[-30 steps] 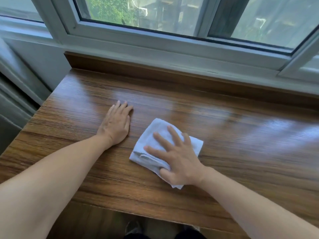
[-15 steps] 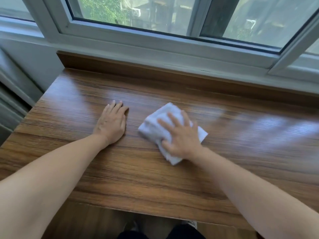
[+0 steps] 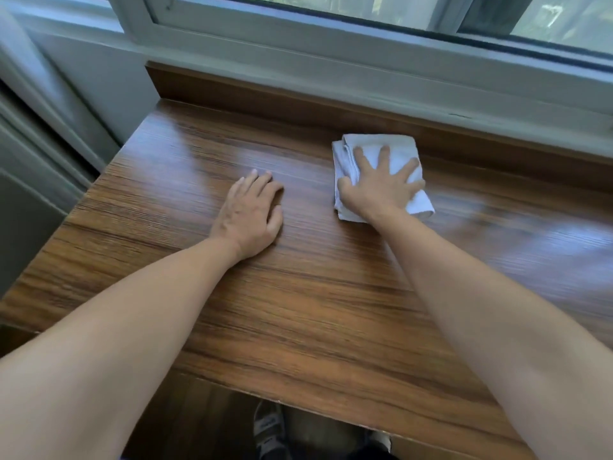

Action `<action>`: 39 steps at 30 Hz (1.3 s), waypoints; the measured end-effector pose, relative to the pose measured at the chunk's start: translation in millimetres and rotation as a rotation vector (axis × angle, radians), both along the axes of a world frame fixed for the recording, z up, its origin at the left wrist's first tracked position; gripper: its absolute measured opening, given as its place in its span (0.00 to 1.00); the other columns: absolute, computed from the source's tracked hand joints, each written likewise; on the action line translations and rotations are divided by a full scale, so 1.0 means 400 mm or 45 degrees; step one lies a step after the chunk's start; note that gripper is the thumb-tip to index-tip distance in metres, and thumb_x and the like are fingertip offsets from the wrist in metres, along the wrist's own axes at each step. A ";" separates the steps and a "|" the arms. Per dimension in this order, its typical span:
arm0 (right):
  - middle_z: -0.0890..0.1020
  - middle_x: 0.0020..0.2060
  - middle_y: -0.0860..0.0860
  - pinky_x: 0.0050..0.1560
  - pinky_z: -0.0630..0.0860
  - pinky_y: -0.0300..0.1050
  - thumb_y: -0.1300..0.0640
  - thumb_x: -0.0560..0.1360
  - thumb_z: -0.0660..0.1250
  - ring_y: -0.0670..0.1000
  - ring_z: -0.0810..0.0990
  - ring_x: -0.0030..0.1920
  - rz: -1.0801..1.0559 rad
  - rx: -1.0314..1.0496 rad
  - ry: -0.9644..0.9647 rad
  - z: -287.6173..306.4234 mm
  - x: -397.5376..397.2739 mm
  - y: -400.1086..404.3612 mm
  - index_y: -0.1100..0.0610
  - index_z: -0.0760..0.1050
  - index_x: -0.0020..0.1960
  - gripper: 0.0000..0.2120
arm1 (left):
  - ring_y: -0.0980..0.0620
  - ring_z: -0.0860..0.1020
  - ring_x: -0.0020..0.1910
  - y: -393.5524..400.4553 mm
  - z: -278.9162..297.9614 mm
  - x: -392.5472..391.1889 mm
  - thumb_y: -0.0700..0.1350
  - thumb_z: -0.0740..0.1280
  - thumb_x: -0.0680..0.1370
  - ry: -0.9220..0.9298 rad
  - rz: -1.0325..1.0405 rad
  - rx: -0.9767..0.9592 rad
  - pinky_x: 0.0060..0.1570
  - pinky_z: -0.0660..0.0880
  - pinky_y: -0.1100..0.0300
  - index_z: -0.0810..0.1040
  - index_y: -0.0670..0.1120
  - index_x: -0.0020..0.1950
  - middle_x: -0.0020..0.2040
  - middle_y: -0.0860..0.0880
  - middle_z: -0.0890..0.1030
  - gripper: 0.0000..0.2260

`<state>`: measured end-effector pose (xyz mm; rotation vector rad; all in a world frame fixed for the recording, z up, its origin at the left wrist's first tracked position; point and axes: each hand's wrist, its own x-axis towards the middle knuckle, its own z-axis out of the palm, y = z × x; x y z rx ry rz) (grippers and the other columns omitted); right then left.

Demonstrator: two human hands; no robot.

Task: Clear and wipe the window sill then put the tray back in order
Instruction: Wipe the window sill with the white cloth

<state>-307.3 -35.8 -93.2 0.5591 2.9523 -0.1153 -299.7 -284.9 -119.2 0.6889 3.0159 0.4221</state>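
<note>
A folded white cloth (image 3: 403,147) lies on the brown wooden window sill (image 3: 315,293), close to its raised back edge. My right hand (image 3: 381,184) presses flat on the cloth with fingers spread. My left hand (image 3: 250,210) rests flat on the bare wood to the left of the cloth, palm down, holding nothing. No tray is in view.
The white window frame (image 3: 331,51) runs along the back above a wooden ledge. A grey wall and curtain (image 3: 39,134) stand at the left end of the sill. Below the sill's front edge my shoes (image 3: 268,426) show on the floor.
My right hand has pushed the cloth away from me toward the window and a little to the right. My left hand has stayed flat on the sill.
</note>
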 end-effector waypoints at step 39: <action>0.53 0.82 0.48 0.68 0.56 0.74 0.36 0.76 0.52 0.74 0.49 0.77 -0.137 0.009 0.039 -0.011 0.041 0.117 0.33 0.53 0.78 0.31 | 0.46 0.54 0.83 -0.002 -0.010 -0.008 0.69 0.54 0.76 0.026 0.014 -0.060 0.82 0.49 0.47 0.66 0.52 0.78 0.82 0.47 0.63 0.35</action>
